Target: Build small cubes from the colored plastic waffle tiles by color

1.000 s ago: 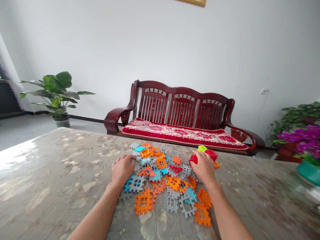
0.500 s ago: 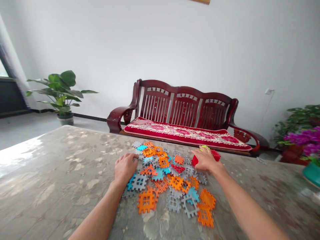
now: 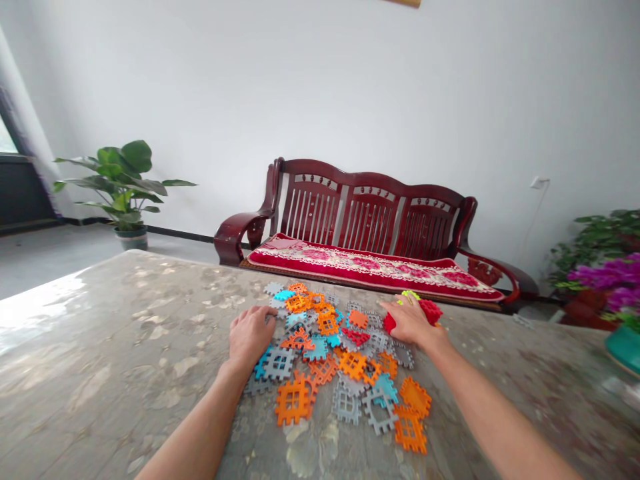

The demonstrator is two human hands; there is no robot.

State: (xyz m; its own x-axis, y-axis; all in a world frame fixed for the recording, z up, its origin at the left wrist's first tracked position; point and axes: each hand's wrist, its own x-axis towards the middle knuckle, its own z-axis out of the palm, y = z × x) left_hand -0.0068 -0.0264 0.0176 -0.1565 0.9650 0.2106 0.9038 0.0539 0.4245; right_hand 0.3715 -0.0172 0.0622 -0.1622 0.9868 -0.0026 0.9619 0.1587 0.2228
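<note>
On the table: a loose, overlapping pile of plastic pieces with notched edges, mostly orange, gray and blue, spread across the middle.
Left hand: released, lying palm down with loosely bent fingers at the left edge of the pile.
Right hand: spread over red pieces at the pile's far right; whether it grasps one, I cannot tell. A yellow-green piece peeks out beyond its fingers.
Near side of the pile: an orange window piece on the left, gray and orange ones to the right.
Far side of the room: a dark red wooden bench with a flowered red cover.
Far left: a leafy potted plant.
Right edge: purple flowers.
</note>
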